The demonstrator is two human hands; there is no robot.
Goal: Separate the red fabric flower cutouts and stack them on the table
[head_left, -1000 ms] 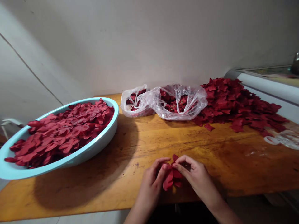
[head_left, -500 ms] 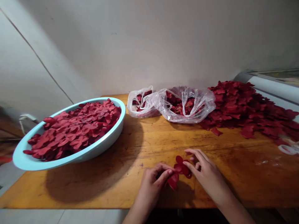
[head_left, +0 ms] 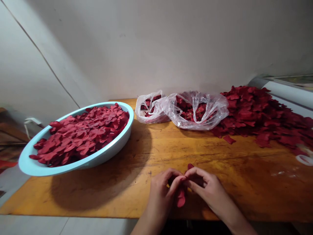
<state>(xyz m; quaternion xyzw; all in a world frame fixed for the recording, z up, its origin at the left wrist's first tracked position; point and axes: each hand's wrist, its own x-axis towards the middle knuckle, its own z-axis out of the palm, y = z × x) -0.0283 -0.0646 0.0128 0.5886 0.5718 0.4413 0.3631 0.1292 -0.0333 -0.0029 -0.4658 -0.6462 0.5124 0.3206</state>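
Near the table's front edge, my left hand (head_left: 164, 186) pinches a dark red fabric flower (head_left: 181, 197) between thumb and forefinger. Its petals hang below the fingertips. My right hand (head_left: 207, 183) meets the left at the fingertips, thumb and forefinger closed on the flower's upper part. A single petal tip (head_left: 190, 166) shows above the right forefinger. The fingers cover the flower's centre, so whether it is one piece or several layers I cannot tell.
On the left stands a light blue basin (head_left: 131, 114) heaped with red fabric flowers. Two clear plastic bags (head_left: 179, 122) with red pieces sit by the wall. A loose pile of red petal pieces (head_left: 254, 114) spreads at right, near a white ring (head_left: 304, 160).
My right hand has moved left and closed its fingertips against my left hand on the flower. The petals, spread out before, are now gathered and mostly hidden. The view has shifted slightly.
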